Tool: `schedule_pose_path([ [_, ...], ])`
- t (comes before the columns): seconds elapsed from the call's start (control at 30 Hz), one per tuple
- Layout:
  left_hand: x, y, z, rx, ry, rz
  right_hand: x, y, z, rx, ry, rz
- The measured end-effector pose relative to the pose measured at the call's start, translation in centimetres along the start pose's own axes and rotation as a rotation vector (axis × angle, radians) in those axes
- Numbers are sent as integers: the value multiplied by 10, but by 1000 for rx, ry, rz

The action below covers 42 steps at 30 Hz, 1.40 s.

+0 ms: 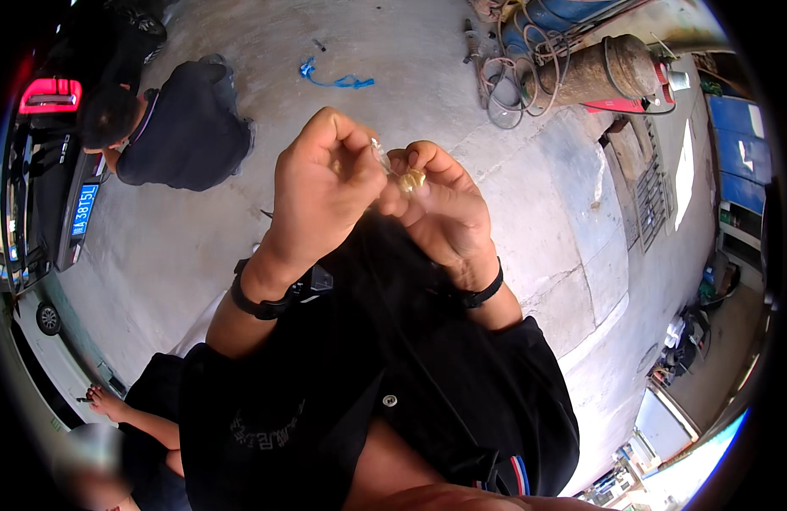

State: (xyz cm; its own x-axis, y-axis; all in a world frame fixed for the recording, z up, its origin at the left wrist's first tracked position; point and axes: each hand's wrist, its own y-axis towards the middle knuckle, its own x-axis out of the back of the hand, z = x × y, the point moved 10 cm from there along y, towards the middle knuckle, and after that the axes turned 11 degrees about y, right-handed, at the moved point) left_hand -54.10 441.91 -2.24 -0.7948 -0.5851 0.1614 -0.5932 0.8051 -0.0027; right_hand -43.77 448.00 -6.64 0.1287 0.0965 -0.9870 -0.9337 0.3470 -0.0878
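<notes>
My left hand (318,198) is raised at the middle of the view, its thumb and index finger pinching a small clear, crinkled piece (378,150). Just right of it my right hand (449,209) has curled fingers round a small gold, shiny item (412,180), perhaps in clear wrapping; its exact kind is too small to tell. The two hands are close together, fingertips almost meeting. Both wrists wear black bands, and dark clothing lies behind and below them.
A crouching person (176,128) works beside a black car (68,153) at left; another person's hand (108,404) shows lower left. A blue strap (338,81) lies on the concrete floor. A rusty cylinder (606,72) with looped hoses is upper right, near a grate (644,187).
</notes>
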Motion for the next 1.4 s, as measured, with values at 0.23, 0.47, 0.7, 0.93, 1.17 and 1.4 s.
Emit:
schedule_pose_path([
  [0.23,-5,65,-5,-108,-5,71,3,43,46,128,-33,-27],
  [0.47,8,135,-25,-276,208,123,-5,103,93,249,-240,-81],
  [0.7,21,194,-26,-331,293,79,-6,155,115,344,-442,-89],
  [0.93,30,220,-10,-161,179,108,-5,188,123,308,-503,-91],
  [1.17,33,231,7,32,-169,96,-13,221,132,194,-602,-20],
  [1.4,24,248,-5,33,-192,51,-30,234,164,212,-837,21],
])
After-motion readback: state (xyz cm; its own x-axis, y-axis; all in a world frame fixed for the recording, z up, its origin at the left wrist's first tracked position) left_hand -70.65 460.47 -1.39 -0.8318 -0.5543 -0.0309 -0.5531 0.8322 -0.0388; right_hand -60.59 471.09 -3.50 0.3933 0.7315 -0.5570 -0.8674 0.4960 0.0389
